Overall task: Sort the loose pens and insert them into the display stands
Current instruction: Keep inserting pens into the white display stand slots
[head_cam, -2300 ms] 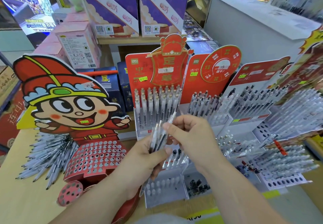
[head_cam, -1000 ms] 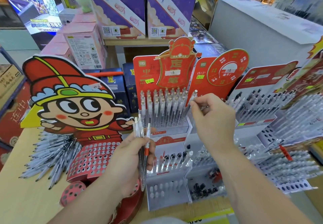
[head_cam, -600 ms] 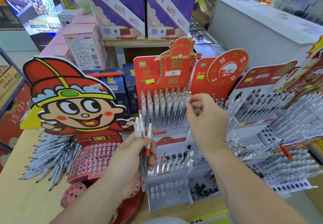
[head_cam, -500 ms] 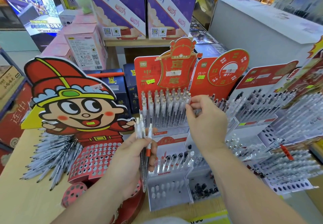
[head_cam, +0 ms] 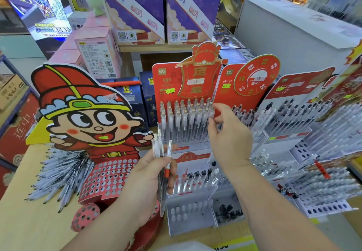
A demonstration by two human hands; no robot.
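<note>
the left hand [head_cam: 148,174] grips a bundle of pens [head_cam: 157,147] upright, thumb and fingers curled round it; one pen has a red grip. up and to the right of those fingers, the right hand [head_cam: 229,135] pinches a clear pen [head_cam: 211,113] between thumb and forefinger, at the right end of the clear stand [head_cam: 188,147] and its full rows. loose pens [head_cam: 58,172] lie fanned out well left of the left fingers.

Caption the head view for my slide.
Left hand holds a pen bundle; right hand pinches a pen in the red stand.
</note>
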